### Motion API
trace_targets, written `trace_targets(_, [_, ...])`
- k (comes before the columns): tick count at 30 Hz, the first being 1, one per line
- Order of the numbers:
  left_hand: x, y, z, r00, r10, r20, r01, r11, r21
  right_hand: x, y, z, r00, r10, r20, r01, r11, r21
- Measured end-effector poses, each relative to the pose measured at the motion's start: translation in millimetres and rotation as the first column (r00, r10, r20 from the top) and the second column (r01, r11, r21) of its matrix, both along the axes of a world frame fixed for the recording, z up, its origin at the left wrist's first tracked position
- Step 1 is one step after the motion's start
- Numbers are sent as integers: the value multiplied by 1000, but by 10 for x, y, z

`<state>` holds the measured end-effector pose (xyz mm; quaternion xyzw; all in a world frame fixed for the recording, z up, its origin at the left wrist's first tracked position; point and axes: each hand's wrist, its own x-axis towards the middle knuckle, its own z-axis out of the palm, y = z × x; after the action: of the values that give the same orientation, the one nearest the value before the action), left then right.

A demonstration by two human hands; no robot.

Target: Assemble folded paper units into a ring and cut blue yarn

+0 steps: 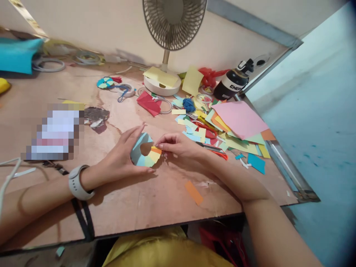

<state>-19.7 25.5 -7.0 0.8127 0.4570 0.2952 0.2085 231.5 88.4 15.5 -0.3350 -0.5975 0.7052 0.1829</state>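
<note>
A flat paper ring (pixel 140 160) with a round hole in its middle is made of light blue, green, yellow and orange pieces. My left hand (pixel 118 152) grips it from the left, thumb at the lower edge and fingers along the upper edge. On the ring's right side, my right hand (pixel 175 145) pinches with thumb and forefinger beside an orange piece (pixel 156 150). Whether the fingertips hold the ring's edge or a separate strip is hard to make out. A loose orange strip (pixel 194 193) lies on the table nearer to me.
A fan (pixel 162 86) stands at the back. To the right lie paper scraps, a pink sheet (pixel 241 116), orange-handled scissors (pixel 204 128), a cutter (pixel 213 147) and a black bottle (pixel 230 85). A finished-looking disc (pixel 105 82) and tape roll (pixel 126 90) sit behind; a blurred phone-like thing (pixel 52 133) is left.
</note>
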Motion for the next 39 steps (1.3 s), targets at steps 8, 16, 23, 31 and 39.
trace_targets(8, [-37,-3,120,992,-14,-127,22,998,57,-153,-14,-12,996,-70,-60,64,994,-93])
trace_targets(16, [-81,37,114,996,20,-82,-19,1000,15,-295,203,-160,999,10,-41,-12,999,-50])
trace_targets(23, [-180,177,55,994,47,-102,-47,999,2,-229,447,-134,995,-8,97,-37,891,452])
trace_targets(31, [-239,319,48,943,277,-184,-266,961,81,399,1396,113,584,-780,225,164,385,908])
trace_targets(39, [-145,240,171,955,291,-48,-278,942,186,592,1590,71,499,-806,317,166,449,878])
